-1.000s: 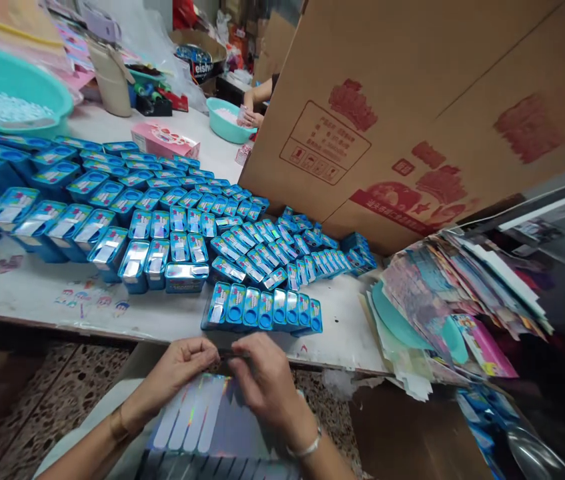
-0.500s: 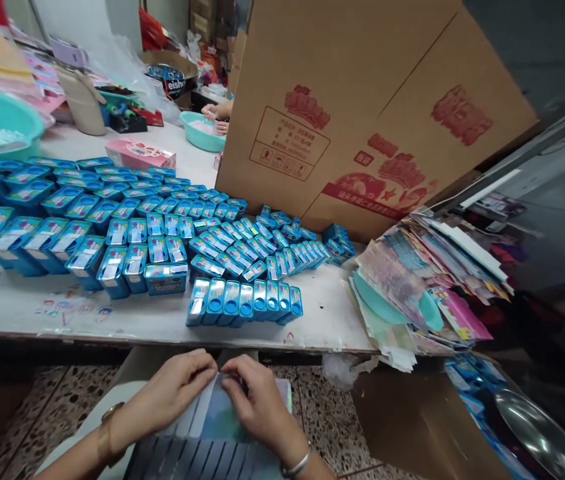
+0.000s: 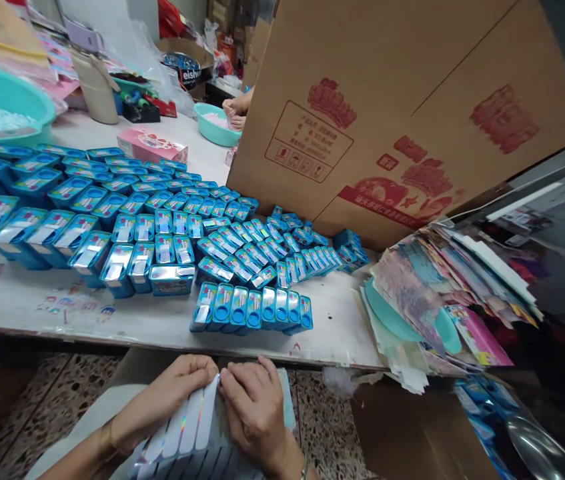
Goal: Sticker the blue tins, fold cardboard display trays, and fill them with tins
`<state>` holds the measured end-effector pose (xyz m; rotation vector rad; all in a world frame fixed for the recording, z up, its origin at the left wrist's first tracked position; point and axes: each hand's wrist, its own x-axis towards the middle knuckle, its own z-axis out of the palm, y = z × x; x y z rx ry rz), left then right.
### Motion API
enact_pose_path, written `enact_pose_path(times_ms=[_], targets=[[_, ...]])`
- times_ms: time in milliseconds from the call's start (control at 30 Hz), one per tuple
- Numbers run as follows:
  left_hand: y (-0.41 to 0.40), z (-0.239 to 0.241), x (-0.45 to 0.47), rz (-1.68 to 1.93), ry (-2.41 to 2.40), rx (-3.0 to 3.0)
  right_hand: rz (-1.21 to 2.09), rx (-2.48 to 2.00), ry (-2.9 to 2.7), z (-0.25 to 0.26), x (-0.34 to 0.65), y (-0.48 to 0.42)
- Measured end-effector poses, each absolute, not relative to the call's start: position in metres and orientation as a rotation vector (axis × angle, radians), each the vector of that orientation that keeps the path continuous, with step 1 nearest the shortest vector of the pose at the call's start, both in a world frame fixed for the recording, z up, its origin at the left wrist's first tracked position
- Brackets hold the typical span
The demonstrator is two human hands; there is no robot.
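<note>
A sheet of shiny, rainbow-glinting sticker strips point(image 3: 188, 427) lies tilted over my lap, below the table edge. My left hand point(image 3: 172, 393) is closed, thumb and fingers pinching the sheet's top edge. Right beside it, my right hand point(image 3: 257, 407) is also closed on the sheet, with its fingers bent over the top; its fingertips nearly meet those of the left. Part of the sheet is hidden under the right hand. On the table just beyond stands a short row of small blue tins point(image 3: 252, 310) with silvery labels on some tops.
Many more blue tins point(image 3: 127, 230) fill the white table point(image 3: 127, 323). A large cardboard box point(image 3: 332, 133) stands behind them. Stacked papers point(image 3: 412, 280) lie at the right, and a turquoise basin point(image 3: 42, 110) sits at the left. Another person's hands point(image 3: 236, 112) are at a smaller basin point(image 3: 216, 137).
My right hand has turned so its back faces me more, fingers extending over the sheet's top. The sheet has tilted and its strips show brighter. The view has shifted slightly.
</note>
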<state>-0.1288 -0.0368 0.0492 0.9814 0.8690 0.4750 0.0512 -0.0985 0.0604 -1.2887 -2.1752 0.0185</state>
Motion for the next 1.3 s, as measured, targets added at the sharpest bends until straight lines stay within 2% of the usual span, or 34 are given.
enact_pose_path(times_ms=[200,467,600,700,1000,1300], targets=[[-0.034,0.045,-0.126,0.488,0.897,0.966,0.350,-1.336,-2.027,0.062,0.046,-0.091],[-0.033,0.009,-0.137,0.639,1.043,1.380,0.755,-1.372,-1.896,0.113,0.048,-0.047],[-0.038,0.016,-0.135,0.552,0.892,1.359,0.758,-1.371,-1.970,0.119,0.050,-0.014],[-0.035,0.019,-0.126,0.622,0.833,1.223,0.708,-1.391,-2.033,0.116,0.049,0.003],[-0.016,0.008,-0.096,0.770,1.092,0.950,0.508,-1.428,-2.196,0.095,0.045,0.043],[-0.011,-0.012,-0.085,0.819,1.201,1.024,0.713,-1.379,-2.019,0.080,0.045,0.057]])
